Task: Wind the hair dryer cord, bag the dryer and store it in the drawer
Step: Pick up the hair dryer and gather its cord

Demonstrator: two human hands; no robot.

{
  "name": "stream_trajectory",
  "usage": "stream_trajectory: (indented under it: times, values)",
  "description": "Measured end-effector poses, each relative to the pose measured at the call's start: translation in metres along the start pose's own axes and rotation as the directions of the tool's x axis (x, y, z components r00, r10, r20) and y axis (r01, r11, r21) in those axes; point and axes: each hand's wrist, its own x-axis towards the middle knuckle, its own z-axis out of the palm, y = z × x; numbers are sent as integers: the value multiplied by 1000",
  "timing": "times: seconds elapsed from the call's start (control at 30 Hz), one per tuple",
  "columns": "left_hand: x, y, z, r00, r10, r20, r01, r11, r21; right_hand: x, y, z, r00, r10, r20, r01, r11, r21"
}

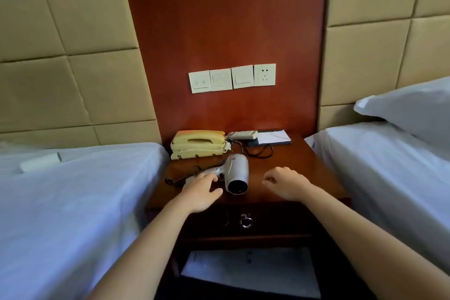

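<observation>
A white hair dryer (237,173) lies on the dark wooden nightstand (292,168), its nozzle pointing toward me. Its black cord (259,152) trails loose across the top toward the back and off the left side. My left hand (201,191) reaches with straight fingers onto the dryer's folded handle, touching it. My right hand (286,184) hovers to the right of the dryer, fingers loosely curled and holding nothing. The drawer (267,221) below the top is shut, with a metal ring pull (246,221).
A yellow telephone (198,145), a remote control (243,134) and a notepad (272,137) stand at the back of the nightstand. Beds with white sheets flank it left (73,190) and right (389,165). A wall socket (265,75) sits above. Paper (250,270) lies on the lower shelf.
</observation>
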Motion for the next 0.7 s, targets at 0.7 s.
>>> stream_trajectory:
  times: [0.7]
  values:
    - [107,-46,39,951,145,-273,-48,941,335,95,5,58,992,116,47,-104,555,826]
